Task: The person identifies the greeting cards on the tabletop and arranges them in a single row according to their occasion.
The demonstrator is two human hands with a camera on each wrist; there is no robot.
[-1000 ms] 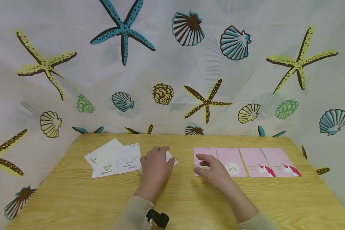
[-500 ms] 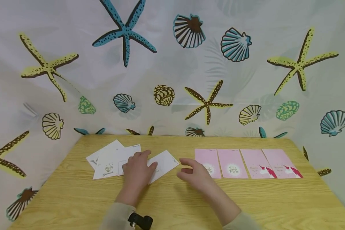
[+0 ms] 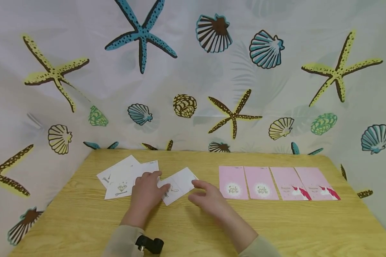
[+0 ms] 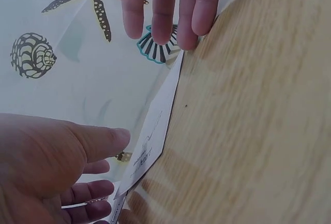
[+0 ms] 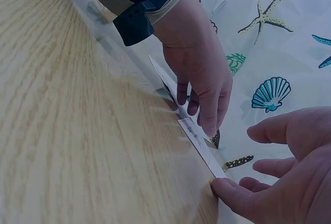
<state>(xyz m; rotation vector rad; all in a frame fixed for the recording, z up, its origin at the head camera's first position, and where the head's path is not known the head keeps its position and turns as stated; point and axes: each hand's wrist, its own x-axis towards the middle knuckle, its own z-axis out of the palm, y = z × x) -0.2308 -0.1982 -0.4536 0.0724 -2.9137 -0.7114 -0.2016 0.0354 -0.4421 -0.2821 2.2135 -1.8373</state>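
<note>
A white card [image 3: 180,184] with a small line drawing lies tilted mid-table. My left hand [image 3: 146,192] is over its left end, thumb near the drawing and fingers above another white card [image 3: 152,166], which it partly hides. My right hand [image 3: 210,200] is at the tilted card's right corner. In the right wrist view, the right thumb [image 5: 227,185] meets the end of the card [image 5: 199,144], with the other fingers apart from it. The left wrist view shows the left thumb [image 4: 111,144] stretched out beside the card [image 4: 158,118], gripping nothing.
A white diamond-print card [image 3: 122,182] overlaps another white card [image 3: 109,169] at the left. To the right stand two pink "Smile More" cards [image 3: 231,176] and two pink unicorn cards [image 3: 286,178] in a row. A shell-print cloth [image 3: 193,71] hangs behind the wooden table [image 3: 83,221].
My left hand has slid left, uncovering the tilted card's drawing. My right hand has moved left from the pink cards to that card's corner. The cards at the left look unmoved.
</note>
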